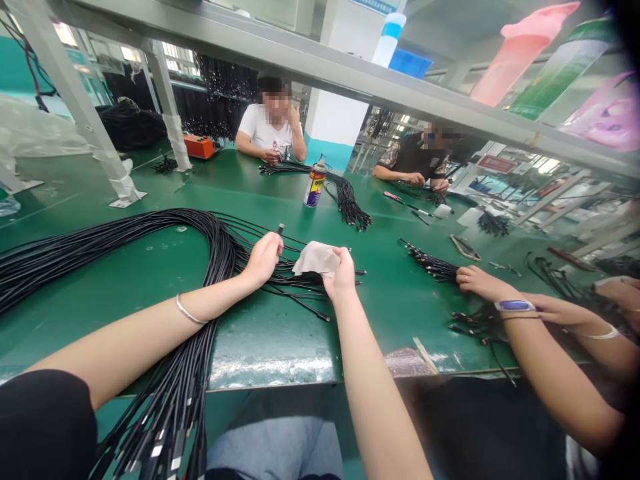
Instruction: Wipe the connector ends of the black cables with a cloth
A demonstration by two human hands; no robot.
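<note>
My left hand [264,259] is closed round a black cable, whose metal-tipped plug [281,229] sticks up past the fingers. To its right, my right hand [341,272] pinches a pale cloth [316,259] that hangs towards the left. Beneath both hands, loose ends of a thick bundle of black cables [215,250] fan out over the green table [280,347]. The bundle curves in from the left, and another stretch of it drops over the front edge, with plugs at its lower ends. The cloth and the plug are apart.
A spray can [315,183] stands beyond my hands, near another cable bundle [350,203]. On the right, a co-worker's hands [483,283] handle black cables [433,262]. Two people sit across the table. A grey shelf beam [310,57] crosses above, with bottles on it.
</note>
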